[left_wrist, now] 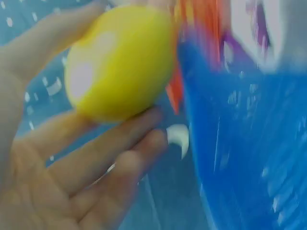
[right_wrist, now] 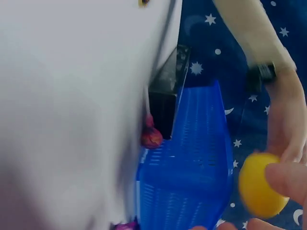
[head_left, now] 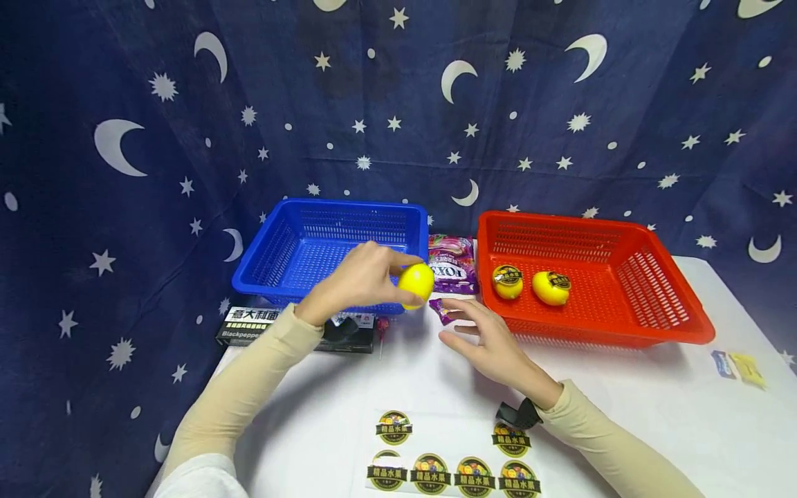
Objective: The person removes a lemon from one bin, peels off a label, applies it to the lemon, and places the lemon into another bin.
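Note:
A yellow lemon [head_left: 416,285] is pinched between the thumb and fingers of my left hand [head_left: 364,275], in front of the blue basket. No sticker shows on the lemon's visible side in the left wrist view, where it is blurred. My right hand [head_left: 495,346] hovers over the white table just right of the lemon, fingers apart and holding nothing. Close to its fingertips is a small purple-wrapped candy [head_left: 441,311], partly hidden. Inside the red basket [head_left: 675,325] lie two lemons, a left one [head_left: 508,288] and a right one [head_left: 548,290], each bearing a black round sticker.
The blue basket [head_left: 252,283] stands at the back left. Between the baskets lies a purple berry candy bag [head_left: 452,266]. A black pasta box [head_left: 249,332] and a red lollipop [head_left: 382,325] are at the left. A sticker sheet [head_left: 448,432] lies in front; small packets [head_left: 747,370] lie far right.

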`<state>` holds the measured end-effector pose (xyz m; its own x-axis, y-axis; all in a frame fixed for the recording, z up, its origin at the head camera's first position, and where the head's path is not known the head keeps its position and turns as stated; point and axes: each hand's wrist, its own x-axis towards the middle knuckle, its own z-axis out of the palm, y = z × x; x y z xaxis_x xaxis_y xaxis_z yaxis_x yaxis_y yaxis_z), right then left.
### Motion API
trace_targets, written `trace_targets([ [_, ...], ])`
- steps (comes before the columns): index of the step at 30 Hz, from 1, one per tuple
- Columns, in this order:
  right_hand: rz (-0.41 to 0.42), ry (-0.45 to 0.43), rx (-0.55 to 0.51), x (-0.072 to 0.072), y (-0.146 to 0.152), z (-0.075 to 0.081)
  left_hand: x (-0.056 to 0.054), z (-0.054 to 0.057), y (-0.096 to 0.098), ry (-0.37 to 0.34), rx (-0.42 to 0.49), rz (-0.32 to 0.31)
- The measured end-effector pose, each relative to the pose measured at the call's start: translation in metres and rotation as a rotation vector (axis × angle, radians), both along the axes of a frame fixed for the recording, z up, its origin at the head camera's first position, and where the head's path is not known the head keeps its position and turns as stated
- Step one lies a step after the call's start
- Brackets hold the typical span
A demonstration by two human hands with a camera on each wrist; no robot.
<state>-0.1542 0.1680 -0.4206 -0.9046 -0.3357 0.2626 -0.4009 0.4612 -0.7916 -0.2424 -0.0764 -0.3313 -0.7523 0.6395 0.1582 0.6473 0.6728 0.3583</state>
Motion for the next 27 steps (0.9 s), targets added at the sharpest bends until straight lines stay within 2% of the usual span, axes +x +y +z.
trace_targets([
  [3, 0.004, -0.026, -0.012, 0.011, 0.011, -0.005, 0.036, -0.019, 0.006, 0.025, 0.084, -0.009],
  [5, 0.017, -0.023, 0.008, 0.017, 0.017, -0.008, 0.055, -0.034, 0.012, 0.017, 0.132, -0.017],
  [7, 0.035, -0.017, 0.035, 0.022, 0.021, -0.013, 0.067, -0.05, 0.02, -0.01, 0.164, -0.021],
  [9, 0.055, -0.014, 0.062, 0.025, 0.024, -0.018, 0.074, -0.065, 0.027, -0.055, 0.184, -0.006],
  [12, 0.066, -0.016, 0.116, 0.027, 0.026, -0.026, 0.079, -0.085, 0.035, -0.149, 0.2, 0.035],
  [16, 0.046, 0.036, 0.217, 0.025, 0.028, -0.034, 0.078, -0.102, 0.041, -0.224, 0.207, 0.061],
  [18, 0.038, 0.058, 0.267, 0.023, 0.029, -0.037, 0.077, -0.107, 0.043, -0.223, 0.2, 0.059],
  [21, 0.051, 0.043, 0.316, 0.02, 0.03, -0.038, 0.078, -0.113, 0.045, -0.195, 0.166, 0.046],
  [27, 0.076, 0.005, 0.358, 0.018, 0.032, -0.034, 0.08, -0.114, 0.048, -0.117, 0.084, 0.044],
])
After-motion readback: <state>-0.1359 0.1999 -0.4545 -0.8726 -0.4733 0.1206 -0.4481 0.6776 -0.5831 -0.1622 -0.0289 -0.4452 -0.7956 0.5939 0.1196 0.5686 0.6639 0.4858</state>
